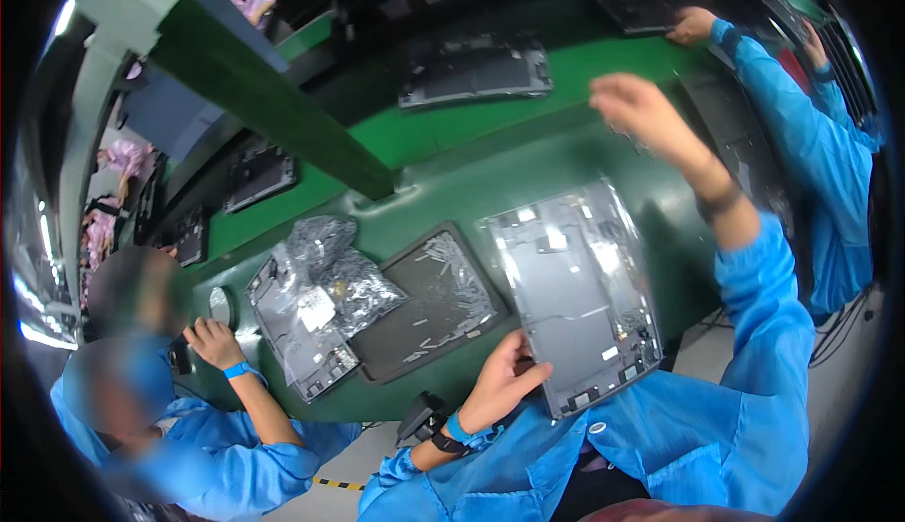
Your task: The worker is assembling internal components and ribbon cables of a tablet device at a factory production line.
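My left hand (500, 383) grips the gray laptop casing (570, 300) by its left edge, fingers clamped near the lower corner; casing's at the green worktop's (436, 192) near side, right of the dark tray (401, 341). Right hand (646, 124) raised beyond the casing, blurred, can't tell whether fingers are apart.

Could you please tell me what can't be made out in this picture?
In the head view:
Wearer's right hand: blur hides whether it holds anything.
Grey panel: its upper face hides its underside.
Plastic bags: glare and creases mask the contents.
Strips in the black tray: too small to identify.
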Demonstrator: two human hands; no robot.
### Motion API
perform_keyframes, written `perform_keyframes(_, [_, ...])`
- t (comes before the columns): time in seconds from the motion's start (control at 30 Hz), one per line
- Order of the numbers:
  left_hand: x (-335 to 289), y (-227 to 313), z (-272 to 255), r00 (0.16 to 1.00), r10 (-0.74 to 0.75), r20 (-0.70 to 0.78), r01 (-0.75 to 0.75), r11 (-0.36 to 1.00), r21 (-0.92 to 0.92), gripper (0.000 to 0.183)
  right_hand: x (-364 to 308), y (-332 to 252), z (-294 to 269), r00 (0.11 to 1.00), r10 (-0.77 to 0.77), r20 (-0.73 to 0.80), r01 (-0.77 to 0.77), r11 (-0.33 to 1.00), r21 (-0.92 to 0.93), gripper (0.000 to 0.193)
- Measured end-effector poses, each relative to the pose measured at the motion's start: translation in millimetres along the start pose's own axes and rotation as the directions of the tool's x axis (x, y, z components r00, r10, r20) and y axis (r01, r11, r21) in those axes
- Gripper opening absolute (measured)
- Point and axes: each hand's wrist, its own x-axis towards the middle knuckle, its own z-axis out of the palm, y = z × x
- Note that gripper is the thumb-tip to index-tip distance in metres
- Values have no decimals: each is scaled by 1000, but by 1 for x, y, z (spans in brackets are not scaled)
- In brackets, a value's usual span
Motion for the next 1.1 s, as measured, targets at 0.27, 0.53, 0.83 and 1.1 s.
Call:
perform_keyframes(0.27, [-1, 47, -12, 997, -5, 80, 35, 922, -386, 52, 175, 100, 26, 969, 84, -233, -172, 906, -388, 55])
perform_keyframes(0.53, [39, 86, -42, 981, 98, -167, -164, 877, -452, 43, 185, 71, 41, 932, 357, -67, -193, 644, 740, 23])
perform_keyframes(0.83, [198, 106, -45, 975, 137, -174, -217, 750, -625, 16, 145, 9, -32, 935, 223, -275, 109, 557, 824, 15])
perform_keyframes(1.1, [386, 121, -65, 696, 50, -716, -519, 724, -455, 19, -31, -24, -56, 922, 208, -327, 191, 491, 850, 22])
